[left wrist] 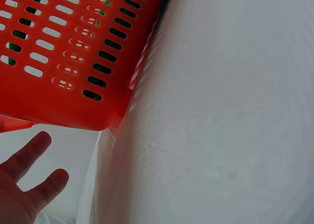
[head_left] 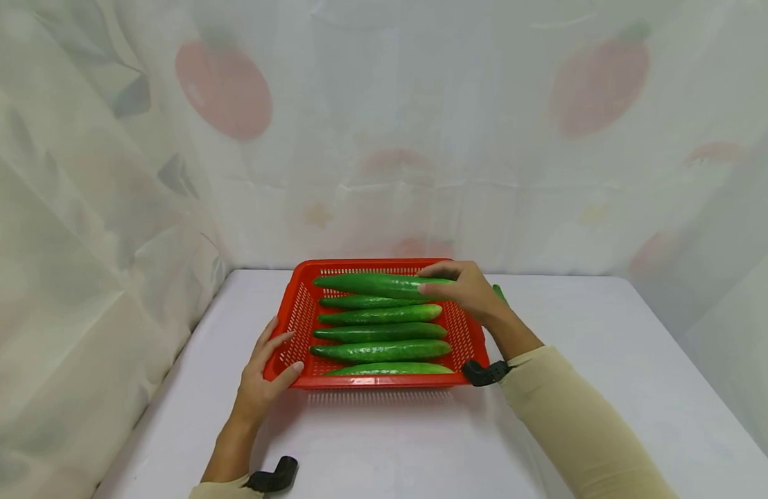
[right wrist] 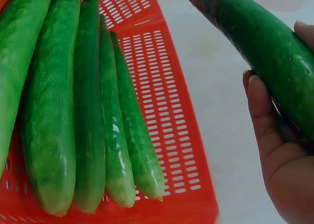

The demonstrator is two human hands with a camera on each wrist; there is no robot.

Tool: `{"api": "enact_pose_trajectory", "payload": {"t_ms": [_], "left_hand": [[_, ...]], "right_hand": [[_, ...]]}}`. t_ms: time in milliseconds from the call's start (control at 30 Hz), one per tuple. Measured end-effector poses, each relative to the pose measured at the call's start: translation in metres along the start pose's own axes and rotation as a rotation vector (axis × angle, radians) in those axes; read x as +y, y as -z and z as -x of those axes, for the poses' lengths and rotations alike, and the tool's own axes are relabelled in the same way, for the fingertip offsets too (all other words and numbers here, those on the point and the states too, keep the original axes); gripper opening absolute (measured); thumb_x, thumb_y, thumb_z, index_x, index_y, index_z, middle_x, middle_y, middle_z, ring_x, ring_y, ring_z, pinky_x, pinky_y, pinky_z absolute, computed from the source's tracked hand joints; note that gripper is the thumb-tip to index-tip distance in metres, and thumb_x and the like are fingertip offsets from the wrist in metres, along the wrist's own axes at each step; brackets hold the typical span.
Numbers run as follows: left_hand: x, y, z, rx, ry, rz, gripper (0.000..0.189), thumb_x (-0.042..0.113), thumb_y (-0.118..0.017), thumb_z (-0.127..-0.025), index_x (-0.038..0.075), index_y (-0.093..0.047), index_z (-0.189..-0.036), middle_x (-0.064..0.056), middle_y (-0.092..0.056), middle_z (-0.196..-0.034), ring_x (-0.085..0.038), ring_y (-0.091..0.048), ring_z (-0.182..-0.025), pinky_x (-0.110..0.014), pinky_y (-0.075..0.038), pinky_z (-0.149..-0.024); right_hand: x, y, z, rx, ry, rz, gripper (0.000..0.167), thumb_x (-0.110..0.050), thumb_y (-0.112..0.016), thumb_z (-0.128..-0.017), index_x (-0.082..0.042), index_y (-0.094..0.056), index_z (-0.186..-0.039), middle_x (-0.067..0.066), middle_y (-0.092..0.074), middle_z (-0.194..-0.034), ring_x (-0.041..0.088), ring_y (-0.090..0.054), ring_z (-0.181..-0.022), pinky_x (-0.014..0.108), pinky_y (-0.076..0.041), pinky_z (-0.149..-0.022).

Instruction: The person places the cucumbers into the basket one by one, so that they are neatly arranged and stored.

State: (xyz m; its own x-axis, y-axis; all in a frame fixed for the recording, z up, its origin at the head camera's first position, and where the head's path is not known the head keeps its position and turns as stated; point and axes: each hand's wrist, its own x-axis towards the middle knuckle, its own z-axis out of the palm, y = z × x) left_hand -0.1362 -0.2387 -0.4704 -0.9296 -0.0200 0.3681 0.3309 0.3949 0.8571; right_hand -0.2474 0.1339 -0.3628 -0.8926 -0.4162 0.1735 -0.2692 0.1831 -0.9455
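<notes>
A red plastic basket (head_left: 384, 381) with slotted walls holds several green cucumbers (head_left: 380, 351) lying crosswise, side by side. Above its back part, my right hand (head_left: 461, 287) grips one cucumber (head_left: 368, 283) near its right end, thumb on the near side and fingers on the far side. The right wrist view shows this cucumber (right wrist: 265, 42) raised outside the basket wall, between thumb and fingers. At the basket's left front corner is my left hand (head_left: 262, 381), its fingers spread and fairly straight along the rim. Two of its fingers (left wrist: 46, 189) appear apart from the basket in the left wrist view.
A green tip (head_left: 500, 292) shows on the white table (head_left: 577, 346) right of the basket, mostly hidden behind my right wrist. Pale curtains (head_left: 384, 138) with faint fruit prints hang behind and at both sides. Each wrist wears a black band mount (head_left: 274, 477).
</notes>
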Motion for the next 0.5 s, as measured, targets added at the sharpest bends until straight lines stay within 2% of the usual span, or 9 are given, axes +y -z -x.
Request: {"api": "enact_pose_trajectory", "payload": {"t_ms": [300,500], "left_hand": [[0.000,0.000,0.000,0.006,-0.010,0.010,0.050,0.013,-0.071,-0.083,0.005,-0.057,-0.131,0.001,-0.026,-0.156,-0.019,-0.021,-0.141,-0.017,-0.026,-0.100],[-0.001,0.000,0.000,0.006,-0.012,0.001,0.050,0.014,-0.071,-0.084,0.005,-0.057,-0.131,0.001,-0.026,-0.156,-0.018,-0.021,-0.141,-0.017,-0.026,-0.100]], "right_hand": [[0.009,-0.014,-0.016,-0.052,-0.034,0.002,0.023,-0.019,-0.078,-0.083,-0.009,-0.074,-0.103,0.007,-0.065,-0.110,0.023,-0.056,-0.107,0.043,-0.047,-0.086],[0.012,-0.022,-0.023,-0.077,-0.053,0.109,0.023,-0.027,-0.079,-0.081,-0.014,-0.075,-0.099,0.002,-0.067,-0.105,0.020,-0.058,-0.104,0.042,-0.049,-0.083]]}}
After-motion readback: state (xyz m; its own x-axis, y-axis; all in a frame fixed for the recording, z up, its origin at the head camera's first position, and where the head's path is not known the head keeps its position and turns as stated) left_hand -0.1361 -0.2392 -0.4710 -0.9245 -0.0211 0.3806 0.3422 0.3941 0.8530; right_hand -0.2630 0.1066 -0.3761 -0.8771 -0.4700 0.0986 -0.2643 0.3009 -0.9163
